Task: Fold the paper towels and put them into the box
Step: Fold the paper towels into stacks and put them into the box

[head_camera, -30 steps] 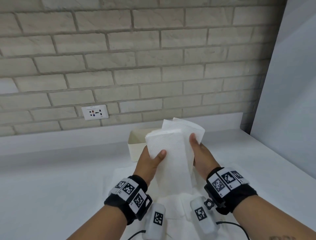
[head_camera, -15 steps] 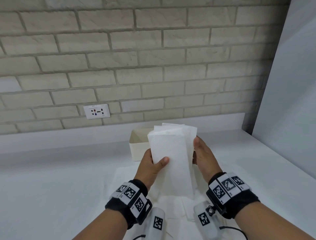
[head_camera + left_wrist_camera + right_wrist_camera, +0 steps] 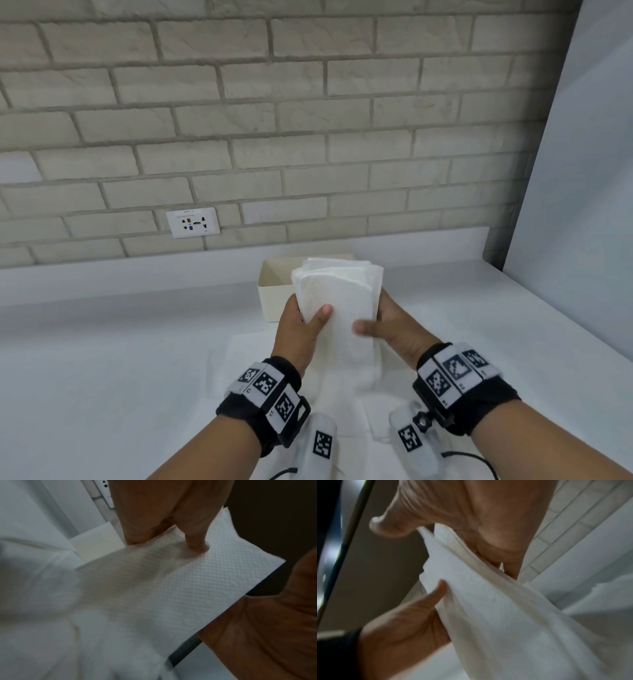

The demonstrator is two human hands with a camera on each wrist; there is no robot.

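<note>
Setting: pale brick wall [image 3: 274, 120] with a white wall socket [image 3: 193, 222] low on it; a white flat surface [image 3: 102, 342] runs along below, and a plain white panel [image 3: 582, 188] stands at the right.

Box: a cream rectangular open-top box [image 3: 270, 294] sits on the surface near the wall, directly behind the hands and partly hidden by the paper. What is inside cannot be seen.

Paper: a folded stack of white embossed paper towels [image 3: 337, 301] is held upright above the surface, in front of the box, its layered top edges fanned slightly. More white paper towel sheets [image 3: 246, 363] lie flat on the surface beneath the hands.

Left hand [image 3: 301, 332]: clamped on the left edge of the stack, thumb across the front face, fingers behind. Left wrist view shows the thumb tip pressing the embossed sheet [image 3: 171, 581].

Right hand [image 3: 394, 329]: grips the right edge, thumb laid over the front lower down, blurred; fingers behind. Right wrist view shows the paper [image 3: 488, 601] pinched between thumb and fingers, with several layer edges visible.

Both wrists carry black wrist bands [image 3: 263, 390] with square black-and-white marker tags.
</note>
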